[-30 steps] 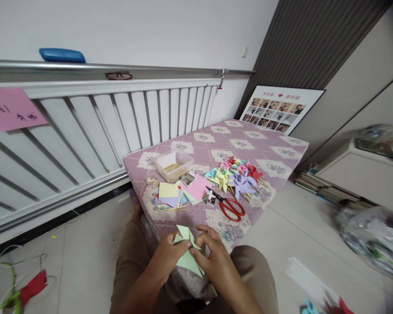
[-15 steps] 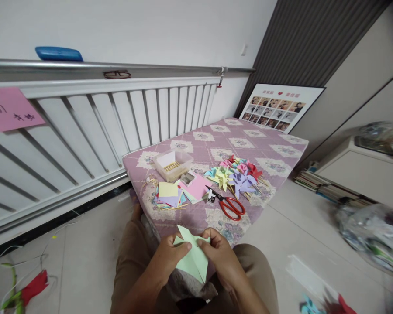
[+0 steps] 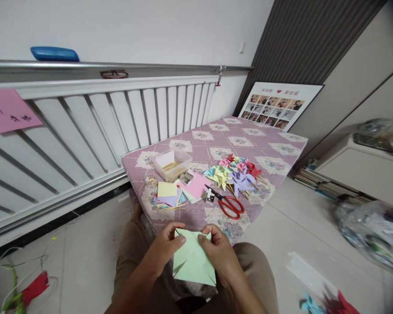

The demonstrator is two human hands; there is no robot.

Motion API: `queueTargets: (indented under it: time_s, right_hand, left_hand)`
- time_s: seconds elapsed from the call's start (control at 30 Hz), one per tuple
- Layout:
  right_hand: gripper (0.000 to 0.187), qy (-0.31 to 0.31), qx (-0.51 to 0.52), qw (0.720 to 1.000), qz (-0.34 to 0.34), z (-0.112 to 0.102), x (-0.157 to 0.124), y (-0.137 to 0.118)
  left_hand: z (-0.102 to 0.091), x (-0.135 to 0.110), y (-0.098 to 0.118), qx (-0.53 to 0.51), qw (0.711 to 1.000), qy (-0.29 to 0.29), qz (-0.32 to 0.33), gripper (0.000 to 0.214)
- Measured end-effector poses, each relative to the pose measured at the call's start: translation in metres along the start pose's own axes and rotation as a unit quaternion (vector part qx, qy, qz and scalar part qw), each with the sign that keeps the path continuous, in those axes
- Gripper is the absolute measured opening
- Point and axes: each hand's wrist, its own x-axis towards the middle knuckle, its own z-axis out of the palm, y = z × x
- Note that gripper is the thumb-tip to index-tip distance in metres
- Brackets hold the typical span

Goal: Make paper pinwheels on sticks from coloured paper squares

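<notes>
A light green square of paper point(image 3: 194, 261) with cuts running in from its corners is held over my lap. My left hand point(image 3: 170, 244) pinches its upper left corner, thumb on top. At the upper right, my right hand point(image 3: 218, 246) grips it the same way. Just beyond, on the table, lie red-handled scissors point(image 3: 229, 205) beside a small black-and-white packet point(image 3: 210, 197). Left of them is a stack of coloured paper squares point(image 3: 167, 192) next to larger pink paper point(image 3: 196, 186). Finished paper pinwheels point(image 3: 237, 176) on sticks are heaped to the right.
A clear plastic box point(image 3: 172, 165) holding thin sticks stands on the flowered tablecloth point(image 3: 242, 141). A white radiator point(image 3: 118, 117) runs along the wall. A photo board point(image 3: 278, 104) leans at the back. Plastic bags point(image 3: 373, 235) and a red paper piece point(image 3: 35, 288) lie on the floor.
The green paper, tilted with a corner raised and flaps bent before, now lies opened out flatter and squarer. Both hands have shifted to its upper corners.
</notes>
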Motion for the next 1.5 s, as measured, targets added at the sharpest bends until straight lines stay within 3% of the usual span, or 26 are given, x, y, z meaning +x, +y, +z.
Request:
queueTargets:
  time_s: [0.17,0.33,0.5,0.6,0.7,0.83,1.03,1.5]
  right_hand:
    - [0.016,0.005,-0.098,0.994,-0.056,-0.006,0.002,0.005]
    - [0.016,-0.002,-0.114,0.99,-0.081,-0.007,0.0,0.003]
    - [0.022,-0.022,-0.075,0.996,-0.043,-0.008,-0.001,0.001]
    - [0.033,-0.009,-0.042,0.998,-0.043,-0.009,0.002,0.001]
    - [0.055,0.003,0.009,0.999,-0.041,-0.009,0.004,0.0]
    - [0.071,0.019,0.07,0.997,-0.002,-0.009,0.002,-0.002]
    - [0.037,-0.051,0.059,0.995,0.069,-0.01,-0.004,-0.002]
    - [0.03,-0.058,0.017,0.997,0.054,-0.019,0.002,0.01]
  left_hand:
    - [-0.004,0.011,0.016,0.093,0.994,0.018,0.046,0.042]
    - [-0.003,0.018,0.024,0.256,0.961,-0.061,0.088,0.018]
    - [0.0,0.022,0.027,0.29,0.949,-0.103,0.076,0.015]
    - [0.002,0.024,0.026,0.283,0.951,-0.103,0.07,0.015]
    - [0.003,0.024,0.024,0.271,0.955,-0.101,0.064,0.016]
    - [0.004,0.026,0.024,0.267,0.957,-0.095,0.061,0.017]
    - [0.007,0.028,0.025,0.284,0.953,-0.08,0.07,0.015]
    - [0.009,0.03,0.013,0.251,0.962,-0.101,0.031,0.016]
